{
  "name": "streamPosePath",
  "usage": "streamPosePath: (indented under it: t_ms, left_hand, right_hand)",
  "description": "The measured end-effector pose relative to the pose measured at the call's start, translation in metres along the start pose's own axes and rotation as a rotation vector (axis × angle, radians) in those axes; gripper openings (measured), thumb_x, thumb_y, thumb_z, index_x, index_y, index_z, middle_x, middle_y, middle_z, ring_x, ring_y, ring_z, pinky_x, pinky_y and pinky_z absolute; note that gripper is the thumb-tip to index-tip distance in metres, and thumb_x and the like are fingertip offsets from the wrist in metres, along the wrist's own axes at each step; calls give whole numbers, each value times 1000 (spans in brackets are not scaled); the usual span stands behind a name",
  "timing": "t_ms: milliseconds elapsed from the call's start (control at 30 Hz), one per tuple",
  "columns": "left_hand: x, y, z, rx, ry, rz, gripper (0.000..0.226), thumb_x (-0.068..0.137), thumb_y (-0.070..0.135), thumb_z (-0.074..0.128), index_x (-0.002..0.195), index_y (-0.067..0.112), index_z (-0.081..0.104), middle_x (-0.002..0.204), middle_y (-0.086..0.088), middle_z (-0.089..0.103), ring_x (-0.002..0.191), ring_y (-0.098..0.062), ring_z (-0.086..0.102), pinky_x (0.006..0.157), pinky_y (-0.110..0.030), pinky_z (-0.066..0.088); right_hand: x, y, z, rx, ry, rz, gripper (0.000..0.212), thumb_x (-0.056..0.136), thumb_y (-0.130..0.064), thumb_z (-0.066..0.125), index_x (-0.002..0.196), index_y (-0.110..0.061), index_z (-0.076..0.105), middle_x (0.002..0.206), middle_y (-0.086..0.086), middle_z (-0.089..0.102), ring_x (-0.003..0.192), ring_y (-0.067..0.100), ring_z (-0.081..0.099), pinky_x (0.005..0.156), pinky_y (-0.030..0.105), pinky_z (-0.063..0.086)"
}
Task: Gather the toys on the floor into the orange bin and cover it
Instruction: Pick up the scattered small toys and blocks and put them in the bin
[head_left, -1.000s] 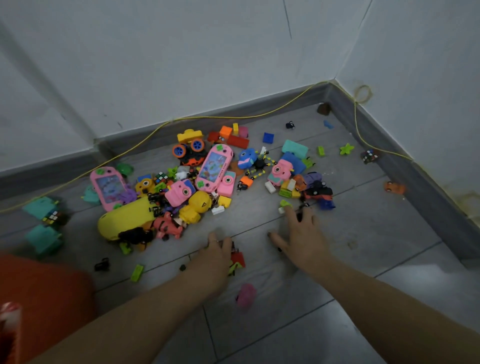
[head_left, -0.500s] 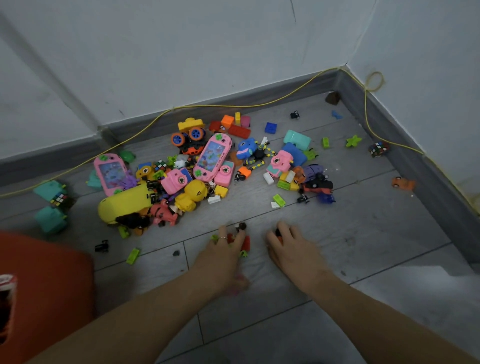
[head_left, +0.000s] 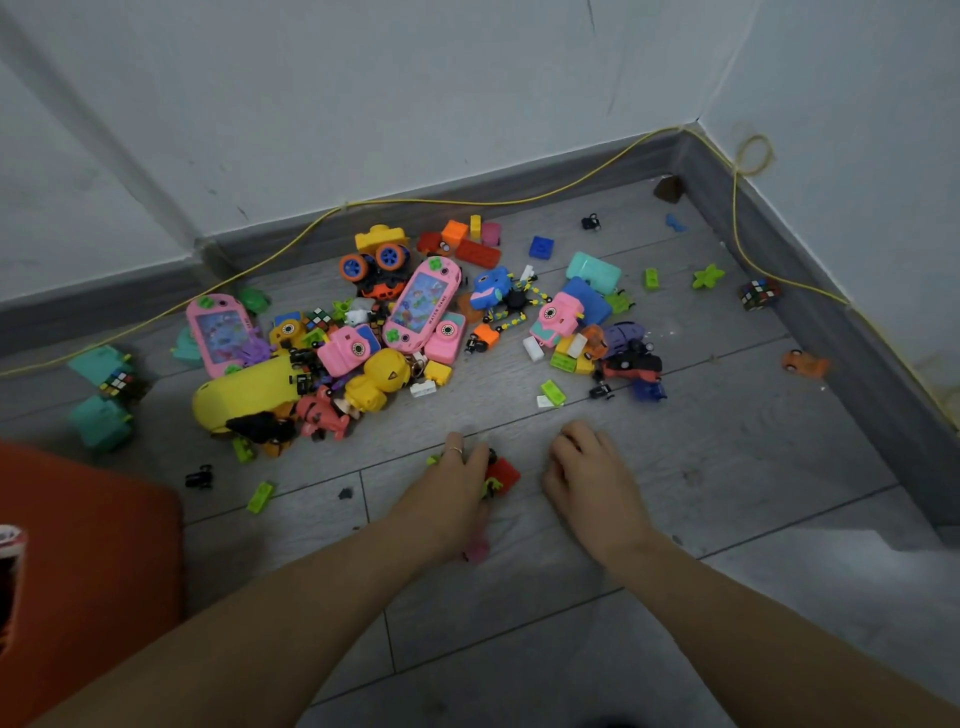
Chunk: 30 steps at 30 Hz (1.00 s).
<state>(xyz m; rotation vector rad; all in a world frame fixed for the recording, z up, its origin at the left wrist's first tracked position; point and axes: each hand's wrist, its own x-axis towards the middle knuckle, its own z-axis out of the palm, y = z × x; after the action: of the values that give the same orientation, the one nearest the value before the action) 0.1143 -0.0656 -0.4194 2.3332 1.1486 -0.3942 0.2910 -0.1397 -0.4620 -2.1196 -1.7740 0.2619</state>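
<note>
Progress: early stage. Most toys lie loose on the floor (head_left: 727, 467), heaped toward its far corner along the skirting. Noted in the heap: two pink handheld games (head_left: 422, 304), a yellow capsule toy (head_left: 244, 392), a yellow duck (head_left: 376, 382) and a wheeled truck (head_left: 376, 257). Outliers sit apart near the right wall: a puzzle cube (head_left: 758, 293) and an orange car (head_left: 804, 364).

The orange bin (head_left: 88, 571) stands at the near left edge of the floor; its contents are not visible and no cover is in view.

The left hand (head_left: 454, 480) is curled over a small cluster including a red piece (head_left: 503, 474). The right hand (head_left: 592, 478) has its fingers bent against the floor; it appears to cup something small, but the object is hidden.

Remaining: nearly all gathering, then covering.
</note>
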Motion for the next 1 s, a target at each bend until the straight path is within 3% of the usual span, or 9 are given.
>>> streamPosePath:
  t_ms: [167,300,400,500,600,700,867,933,1000]
  left_hand:
    - [14,-1,-12,-126,91,-34,39,92,26,60,122,14,38,126,-10,35,86,-21,52,68,-32,47]
    - [25,-1,-27,-268,131,-102,33,92,28,61,113,14,40,117,-9,38,86,-20,51,73,-32,47]
    - [33,-6,-34,-343,134,-132,31,93,30,61,111,15,41,113,-9,43,88,-20,51,71,-29,41]
    - [33,-10,-44,-401,103,-138,30,94,31,60,113,15,43,111,-11,52,90,-21,53,66,-28,38]
    - [28,-18,-56,-509,-14,-170,31,95,36,57,118,19,46,104,-8,58,90,-21,61,66,-27,48]
    - [22,-22,-79,-805,-107,-186,27,93,32,60,114,21,47,109,-10,54,88,-21,63,78,-41,61]
    - [-9,-47,-153,-937,-92,-93,27,97,16,58,121,6,49,120,-13,44,97,-16,59,82,-33,60]
    - [-41,-69,-189,-901,-24,-58,3,98,12,55,100,12,56,103,0,52,87,-7,56,75,-26,60]
    - [-84,-100,-221,-825,59,-45,13,99,8,53,88,16,54,82,8,51,72,-2,54,67,-22,59]
  right_hand:
    - [26,-4,-26,609,82,607,8,82,-9,65,76,-14,63,89,4,63,79,18,62,68,29,51]
    - [55,-8,-58,1456,90,1045,7,89,-4,60,84,-6,62,79,6,59,69,12,56,56,20,51]
    - [65,-3,-76,2049,40,1088,9,89,-1,55,80,-2,57,74,8,56,63,9,48,55,13,50]
    - [66,1,-82,2240,-170,991,12,89,-5,49,88,0,61,78,13,65,61,9,46,54,12,46]
    - [66,-8,-81,2233,-361,905,16,85,-9,59,98,-2,63,92,11,64,59,8,45,42,15,42]
    - [73,-27,-83,2072,-477,878,22,88,-18,60,101,-2,63,84,9,57,59,11,49,42,17,43]
    - [101,-96,-110,1657,-697,687,24,97,-29,56,91,-8,64,76,5,56,55,11,49,35,16,38]
    - [118,-141,-125,1536,-741,556,21,97,-27,56,87,-9,61,76,5,57,54,11,50,36,15,36]
    - [135,-202,-135,1482,-771,412,10,96,-21,56,91,-12,56,73,5,53,49,10,46,33,15,29]
